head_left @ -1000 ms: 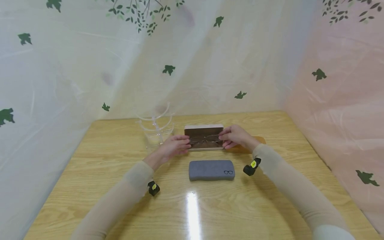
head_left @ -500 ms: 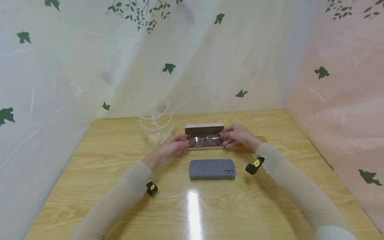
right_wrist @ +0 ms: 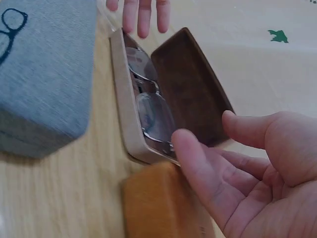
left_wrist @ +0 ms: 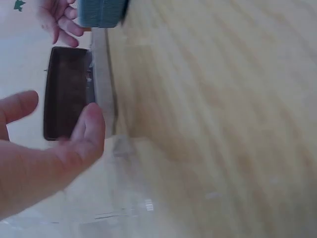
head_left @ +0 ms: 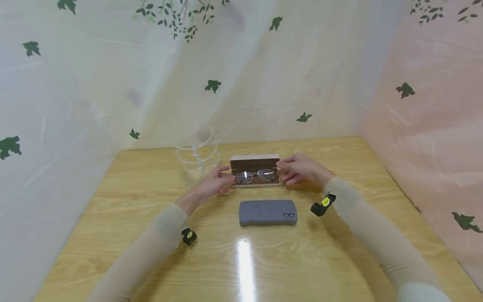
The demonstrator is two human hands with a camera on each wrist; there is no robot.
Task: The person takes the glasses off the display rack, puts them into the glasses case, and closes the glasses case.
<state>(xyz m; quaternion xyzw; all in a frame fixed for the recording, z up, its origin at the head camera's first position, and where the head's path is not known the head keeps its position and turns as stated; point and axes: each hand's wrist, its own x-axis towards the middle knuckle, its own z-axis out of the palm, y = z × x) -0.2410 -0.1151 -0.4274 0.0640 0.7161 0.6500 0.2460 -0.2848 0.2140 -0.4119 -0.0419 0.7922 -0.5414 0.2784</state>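
Observation:
Wire-framed eyeglasses [head_left: 265, 175] lie in an open, brown-lined eyeglass case [head_left: 255, 163] near the back of the table. In the right wrist view both lenses of the eyeglasses [right_wrist: 154, 115] face up inside the case's pale lower half. My left hand [head_left: 210, 185] is at the case's left end, fingers loosely extended and nothing held; whether a fingertip touches the case is unclear. At the right end is my right hand [head_left: 304, 168], its thumb and fingers spread apart with nothing between them, as the right wrist view [right_wrist: 277, 173] shows.
A closed grey-blue eyeglass case [head_left: 268, 212] lies in front of the open one. An orange case [head_left: 307, 186] sits under the right hand, partly hidden. Behind the left hand stands a clear plastic display stand [head_left: 197, 158]. Fabric walls border the wooden table [head_left: 151, 201].
The eyeglasses, earlier held up between both hands over the case, have been lowered into it and let go. My left hand has drawn slightly away to the left; both hands have loosened.

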